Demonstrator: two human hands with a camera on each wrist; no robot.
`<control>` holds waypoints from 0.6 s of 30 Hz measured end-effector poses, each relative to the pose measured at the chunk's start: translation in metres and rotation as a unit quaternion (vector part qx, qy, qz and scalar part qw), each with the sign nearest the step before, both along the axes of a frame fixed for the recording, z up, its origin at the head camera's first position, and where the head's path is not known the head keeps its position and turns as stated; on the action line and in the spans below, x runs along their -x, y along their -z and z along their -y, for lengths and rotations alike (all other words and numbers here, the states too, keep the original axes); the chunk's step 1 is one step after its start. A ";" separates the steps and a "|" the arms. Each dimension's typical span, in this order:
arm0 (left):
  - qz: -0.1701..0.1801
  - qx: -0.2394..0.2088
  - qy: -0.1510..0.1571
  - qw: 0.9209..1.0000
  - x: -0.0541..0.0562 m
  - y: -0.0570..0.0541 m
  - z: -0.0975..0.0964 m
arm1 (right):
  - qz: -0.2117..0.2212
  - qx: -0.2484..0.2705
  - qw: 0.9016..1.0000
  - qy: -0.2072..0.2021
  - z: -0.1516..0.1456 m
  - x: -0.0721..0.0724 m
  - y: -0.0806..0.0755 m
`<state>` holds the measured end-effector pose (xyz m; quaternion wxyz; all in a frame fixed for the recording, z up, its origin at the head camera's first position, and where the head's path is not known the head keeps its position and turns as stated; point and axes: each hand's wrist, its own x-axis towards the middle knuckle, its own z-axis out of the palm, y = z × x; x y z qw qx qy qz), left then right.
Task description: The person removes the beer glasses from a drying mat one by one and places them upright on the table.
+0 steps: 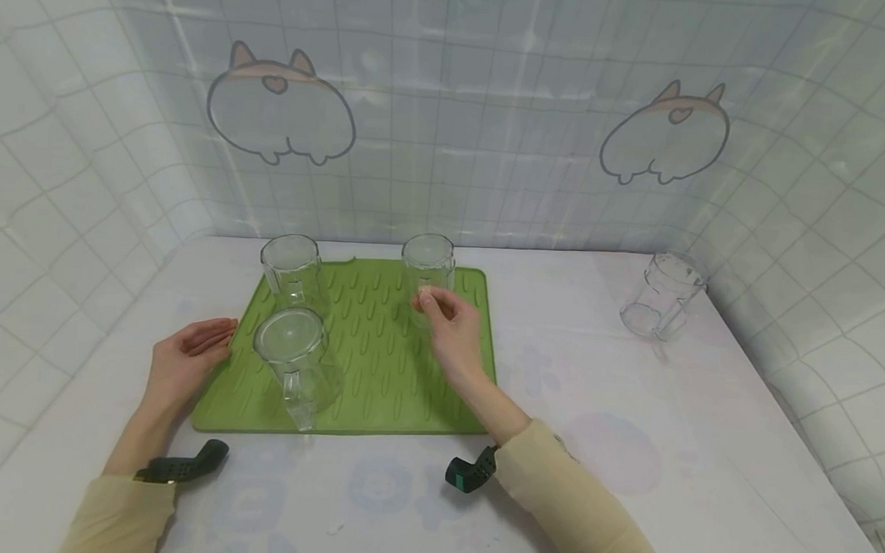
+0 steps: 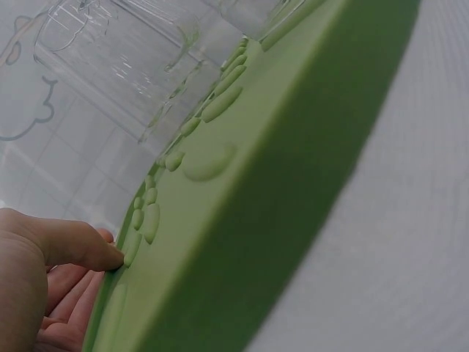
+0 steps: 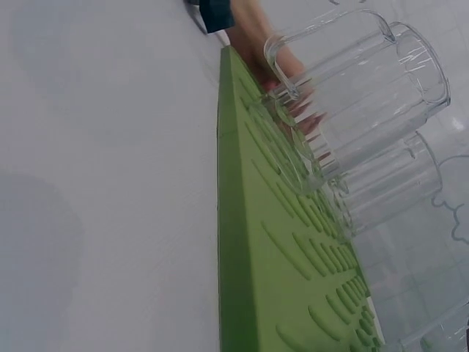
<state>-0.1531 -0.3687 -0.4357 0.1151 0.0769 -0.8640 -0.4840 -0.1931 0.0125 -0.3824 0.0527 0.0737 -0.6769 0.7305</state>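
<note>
My right hand [image 1: 455, 327] pinches the handle of a clear glass mug [image 1: 429, 255] at the back right of a green ribbed mat [image 1: 376, 390]. At the mat's left edge is my left hand [image 1: 186, 359]; the left wrist view shows its thumb [image 2: 95, 246] on the mat's rim and the fingers behind the edge. Two more glass mugs stand on the mat's left side: a front mug [image 1: 289, 339], handle toward me, and a back mug [image 1: 291, 260]. The right wrist view shows the front mug [image 3: 359, 103] overlapping the left hand.
Another glass mug [image 1: 662, 296] stands apart at the back right of the white table [image 1: 580, 376], near its right edge. A grid-patterned curtain [image 1: 464, 144] hangs behind and along both sides. Dark wrist cameras sit on both wrists.
</note>
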 end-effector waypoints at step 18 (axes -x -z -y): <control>0.003 0.000 0.002 1.000 0.000 -0.001 0.000 | -0.022 -0.030 0.999 0.017 -0.016 -0.009 0.002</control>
